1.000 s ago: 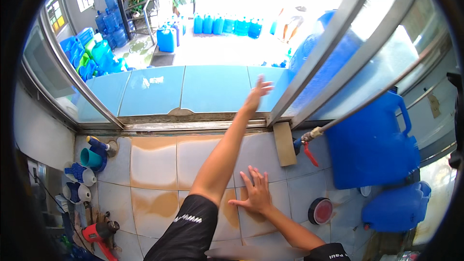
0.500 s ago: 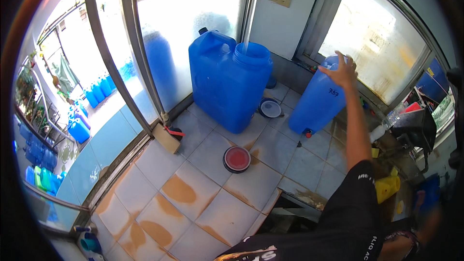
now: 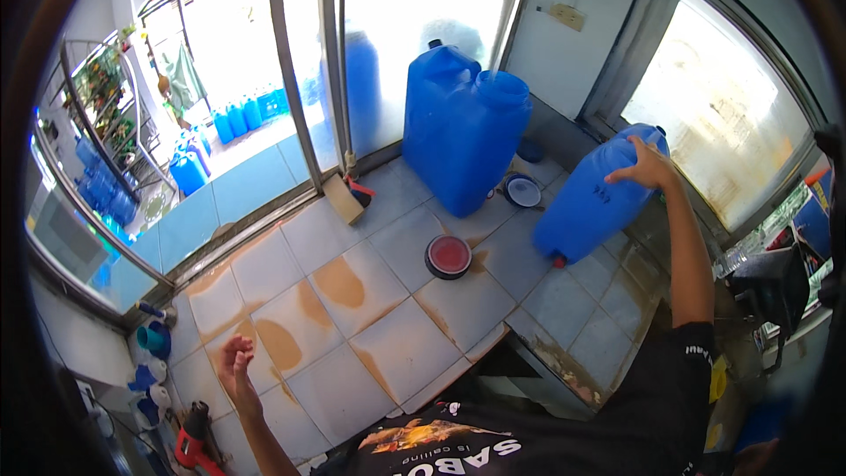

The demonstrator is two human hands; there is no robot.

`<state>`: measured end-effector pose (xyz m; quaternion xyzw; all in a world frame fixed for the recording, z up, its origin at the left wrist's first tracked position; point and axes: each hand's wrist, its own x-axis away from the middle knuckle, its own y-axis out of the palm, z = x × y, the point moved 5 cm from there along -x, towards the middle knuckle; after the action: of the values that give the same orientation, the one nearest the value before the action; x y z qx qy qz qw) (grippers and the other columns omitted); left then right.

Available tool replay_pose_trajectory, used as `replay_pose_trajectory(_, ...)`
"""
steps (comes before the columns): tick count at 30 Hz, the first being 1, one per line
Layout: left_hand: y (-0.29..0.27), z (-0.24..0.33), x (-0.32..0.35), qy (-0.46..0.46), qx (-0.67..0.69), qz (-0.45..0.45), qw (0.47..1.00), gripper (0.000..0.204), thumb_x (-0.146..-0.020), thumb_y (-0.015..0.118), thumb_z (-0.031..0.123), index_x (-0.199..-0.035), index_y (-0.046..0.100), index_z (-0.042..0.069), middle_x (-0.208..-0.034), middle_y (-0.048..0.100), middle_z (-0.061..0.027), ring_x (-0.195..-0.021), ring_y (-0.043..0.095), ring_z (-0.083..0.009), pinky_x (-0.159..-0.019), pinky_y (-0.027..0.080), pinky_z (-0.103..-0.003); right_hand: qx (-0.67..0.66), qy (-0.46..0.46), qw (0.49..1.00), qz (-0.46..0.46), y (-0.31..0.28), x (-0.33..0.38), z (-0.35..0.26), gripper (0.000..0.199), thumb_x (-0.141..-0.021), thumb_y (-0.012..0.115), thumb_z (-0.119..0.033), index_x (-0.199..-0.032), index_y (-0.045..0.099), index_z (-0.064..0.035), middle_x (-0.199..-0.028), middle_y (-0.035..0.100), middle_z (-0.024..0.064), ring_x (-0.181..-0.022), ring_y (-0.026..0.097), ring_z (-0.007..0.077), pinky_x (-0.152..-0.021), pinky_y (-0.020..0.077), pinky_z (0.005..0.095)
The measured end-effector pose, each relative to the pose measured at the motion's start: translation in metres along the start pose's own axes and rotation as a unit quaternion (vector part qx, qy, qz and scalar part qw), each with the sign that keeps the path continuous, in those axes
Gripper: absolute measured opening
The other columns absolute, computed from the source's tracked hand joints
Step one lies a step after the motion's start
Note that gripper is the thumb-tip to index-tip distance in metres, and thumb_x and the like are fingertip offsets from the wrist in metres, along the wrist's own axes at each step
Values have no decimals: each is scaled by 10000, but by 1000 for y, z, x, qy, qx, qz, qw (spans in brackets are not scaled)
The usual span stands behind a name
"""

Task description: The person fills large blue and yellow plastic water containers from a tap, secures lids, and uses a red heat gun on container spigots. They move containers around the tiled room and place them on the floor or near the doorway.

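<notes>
My right hand [image 3: 650, 167] grips the upper end of a slim blue plastic jerrycan [image 3: 583, 207], which leans on the tiled floor with a small red tap or plug near its base. Fingers curl over the top edge, and the grip's underside is hidden. On the left, my left hand [image 3: 236, 363] hovers above the tiles, empty, its fingers loosely bent and apart. A larger blue jerrycan [image 3: 454, 145] stands upright by the glass, its wide mouth uncapped under a clear pipe. Between them and me lies a round black cap with a red inside [image 3: 449, 256].
A white-lined round cap [image 3: 522, 190] rests between the two jerrycans. A floor opening [image 3: 529, 370] with a broken edge is close to my body. Low at left are a red and black power tool [image 3: 196, 442] and bottles. A sliding glass door frame [image 3: 264, 242] borders the floor.
My view has turned left, and my left hand has come into sight. The slim jerrycan now leans more to the right, with my right hand still at its top.
</notes>
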<state>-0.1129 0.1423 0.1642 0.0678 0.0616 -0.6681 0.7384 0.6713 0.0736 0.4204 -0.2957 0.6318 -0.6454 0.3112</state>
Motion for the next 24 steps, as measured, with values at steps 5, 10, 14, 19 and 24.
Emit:
replay_pose_trajectory(5, 15, 54, 0, 39, -22, -18, 999, 528, -935, 656, 408, -1259, 593, -3, -1175, 649, -95, -1133, 593, -186, -960, 449, -334, 125, -90, 985, -74, -19, 119, -118, 1344, -596, 692, -894, -1494, 348, 45, -1397, 467, 395, -1243, 559, 509, -1032, 491, 510)
replay_pose_trajectory(10, 65, 117, 24, 112, -59, -130, 983, 737, -776, 779, 498, -1263, 583, -19, -1247, 628, -138, -1192, 579, -246, -985, 438, -386, 117, -350, 922, -114, -29, 249, -238, 1230, -720, 652, -842, -1363, 406, 177, -1185, 592, 343, -982, 689, 427, -832, 598, 434)
replay_pose_trajectory(14, 96, 169, 54, 217, -112, -294, 924, 1129, -489, 973, 493, -1378, 508, -26, -1336, 583, -234, -1289, 552, -337, -1073, 421, -453, 67, -542, 835, -65, -37, 330, -326, 1161, -721, 691, -786, -1317, 442, 178, -957, 620, 285, -651, 700, 332, -543, 579, 369)
replay_pose_trajectory(19, 96, 204, 98, 144, -139, -226, 953, 1439, -364, 1045, 405, -1530, 315, -16, -1436, 513, -269, -1368, 502, -373, -1143, 387, -496, 110, -718, 687, -3, -27, 383, -382, 1173, -713, 694, -787, -1364, 460, 160, -1150, 592, 234, -988, 640, 303, -700, 586, 371)
replay_pose_trajectory(24, 96, 181, 84, 105, -13, -91, 990, 1462, -392, 1045, 373, -1547, 245, -31, -1432, 523, -259, -1346, 523, -363, -1129, 419, -471, -258, -711, 654, -19, -35, 293, -385, 1048, -716, 816, -622, -1469, 424, -8, -1286, 576, 230, -972, 683, 410, -821, 551, 477)
